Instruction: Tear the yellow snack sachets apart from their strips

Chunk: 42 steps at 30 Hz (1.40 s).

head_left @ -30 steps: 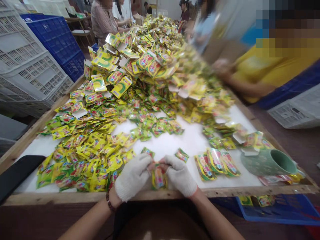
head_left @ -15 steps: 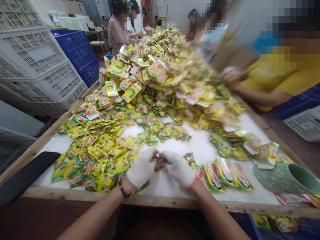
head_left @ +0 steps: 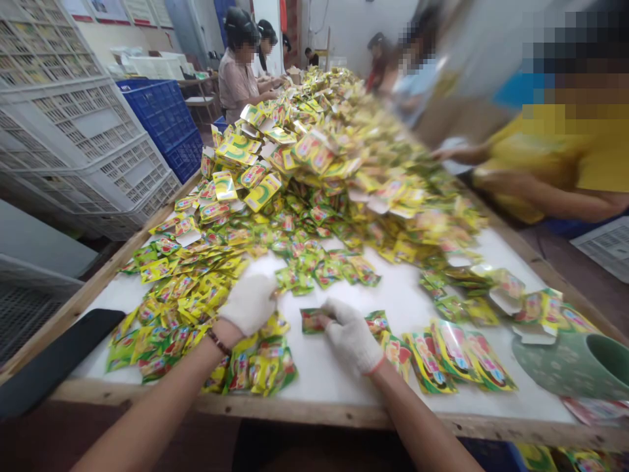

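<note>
My right hand (head_left: 352, 335), in a white knit glove with bare fingertips, pinches a small green sachet (head_left: 309, 321) just above the white tabletop. My left hand (head_left: 249, 303), also gloved and wearing a beaded bracelet at the wrist, is over the right edge of a heap of yellow sachets (head_left: 191, 295). Its fingers point away from me and are mostly hidden, so what they touch cannot be made out. Several green sachets (head_left: 324, 269) lie scattered beyond both hands. Right of my right hand, larger yellow packets (head_left: 455, 354) rest in an overlapping row.
A tall mound of packets and small cartons (head_left: 304, 157) runs down the table. A black phone-like slab (head_left: 63, 354) lies at the left edge, a green flowered container (head_left: 555, 360) at the right. Crates (head_left: 98, 131) are stacked leftward. A co-worker in yellow (head_left: 550, 157) sits at right.
My hands were together at the front middle. The left has moved left and away onto the yellow heap; the right has stayed nearby with a green sachet now plainly visible in its fingers.
</note>
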{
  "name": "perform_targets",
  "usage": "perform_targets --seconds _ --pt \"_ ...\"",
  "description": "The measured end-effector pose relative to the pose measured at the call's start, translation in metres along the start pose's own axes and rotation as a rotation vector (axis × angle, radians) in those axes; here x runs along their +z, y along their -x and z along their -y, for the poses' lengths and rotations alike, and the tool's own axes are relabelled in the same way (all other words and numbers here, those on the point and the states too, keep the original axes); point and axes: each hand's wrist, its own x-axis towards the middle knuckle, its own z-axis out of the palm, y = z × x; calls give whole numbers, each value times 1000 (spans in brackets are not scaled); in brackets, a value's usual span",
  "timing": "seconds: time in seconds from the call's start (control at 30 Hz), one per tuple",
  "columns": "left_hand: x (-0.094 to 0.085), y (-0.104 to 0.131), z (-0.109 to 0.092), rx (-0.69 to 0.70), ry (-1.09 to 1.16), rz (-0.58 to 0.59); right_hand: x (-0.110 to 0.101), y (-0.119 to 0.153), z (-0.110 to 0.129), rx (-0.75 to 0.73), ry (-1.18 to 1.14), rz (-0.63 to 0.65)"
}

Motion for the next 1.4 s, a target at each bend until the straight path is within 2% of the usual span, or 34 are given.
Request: perform_targets --seconds 0.07,0.13,0.17,0.23,0.33,0.4,0.57,0.77,0.9,1.0,1.13,1.2,1.3,1.4 --pt "-1 9 0 -4 83 -55 0 0 2 16 -59 -2" --pt "-4 16 -1 -30 347 -54 -1 0 7 29 -167 -5" --pt "-6 19 -2 -53 518 -11 -2 1 10 32 -233 -1" --pt "-7 23 -9 -106 808 147 -3 1 16 45 -375 32" --pt "-2 28 -23 -172 1024 394 -1 1 18 85 -464 92" --pt "5 30 -32 -183 1120 461 2 1 14 101 -396 58" --pt "20 34 -42 -152 1349 407 5 0 2 91 -209 -98" --pt "38 41 -48 -207 1526 304 3 1 5 59 -140 -174" --pt "38 39 -51 -180 1493 301 2 6 10 11 -40 -158" --pt "31 33 -50 -184 1438 329 -1 4 15 39 -120 -114" --pt "25 16 -39 -100 1275 346 -8 -10 25 159 -366 202" --pt "20 -4 -29 -34 984 236 -9 -19 26 189 -424 211" --pt "2 -51 -9 -49 488 -43 -4 -28 23 179 -453 62" --pt "-23 -110 15 -140 314 -246 3 -30 17 138 -455 42"
